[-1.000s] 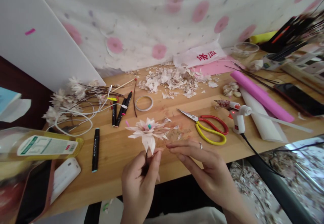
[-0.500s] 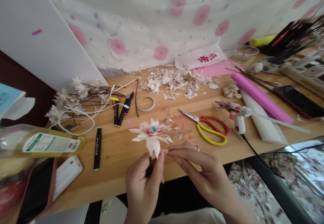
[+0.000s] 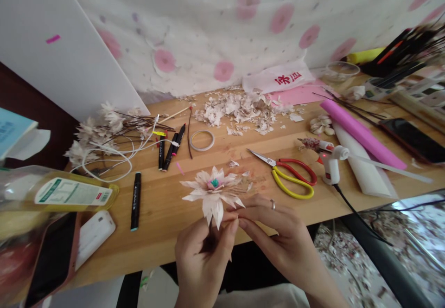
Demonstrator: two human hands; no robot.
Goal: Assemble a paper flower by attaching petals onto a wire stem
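Pale-brown wooden table [image 3: 167, 238] is spreading beneath everything; on a clock face centred on the flower in the left hand, with twelve at the far edge, the other things are lying as follows. A white sheet patterned with pink blotches [image 3: 205, 25] is hanging at twelve. A clear plastic bottle of yellow liquid with a white-and-green label [image 3: 59, 189] is lying at nine. A magenta roll [image 3: 363, 134] is resting between two and three, partly over a white roll. A loose heap of cream-coloured shreds [image 3: 239, 108] is sitting at one.

The left hand [image 3: 205, 257] is showing below the flower, its grip clamping the dark, thin stem between thumb and fingers. The right hand [image 3: 278, 234] is reaching in from about four, its fingertips close together beside the left thumb; whether its grip is clamping anything, one cannot tell.

Metal scissors with one red and one yellow handle [image 3: 285, 173] are lying partly open near three, and a white glue gun with a black cord [image 3: 329, 166] is standing beyond them. The cream, pointed-petalled flower with a teal-and-pink centre [image 3: 212, 192] is facing upward just above the left hand. A black marker [image 3: 135, 201] is lying at nine, and a pale ring of tape [image 3: 202, 140] is lying between eleven and twelve.
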